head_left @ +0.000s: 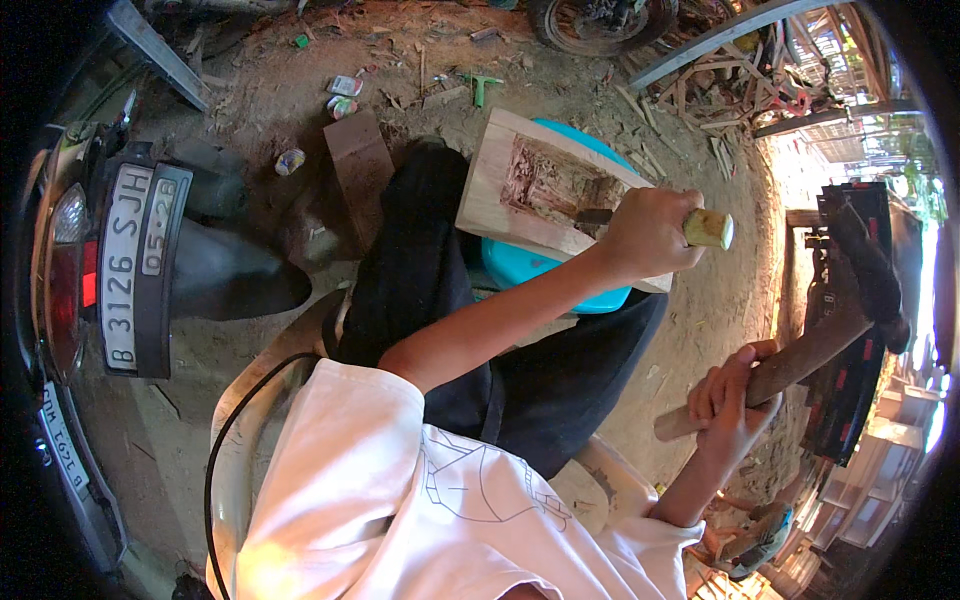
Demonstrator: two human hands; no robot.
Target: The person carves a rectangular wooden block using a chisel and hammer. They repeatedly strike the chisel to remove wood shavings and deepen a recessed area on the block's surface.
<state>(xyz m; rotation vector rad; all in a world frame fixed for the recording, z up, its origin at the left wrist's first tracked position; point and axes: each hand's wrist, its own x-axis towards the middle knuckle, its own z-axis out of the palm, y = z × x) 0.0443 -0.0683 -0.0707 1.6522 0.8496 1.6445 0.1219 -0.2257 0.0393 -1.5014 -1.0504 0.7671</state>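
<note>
Pale wood, a plank (495, 185) with a rough hollow carved in it, rests tilted on a turquoise stool (530, 265) before the knees; the left hand (650, 235) is wrapped tight round a chisel (700, 228) set in the hollow. The right hand (730, 400) grips a raised mallet (850, 290), well apart. Left stands a motorbike's white rectangular number plate (125, 265); crumpled wrappers (343, 95) and offcuts litter the dirt beyond the plank's far edge.

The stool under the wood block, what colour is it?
Turquoise: the stool shows beneath the wood block, best in the head view.
</note>
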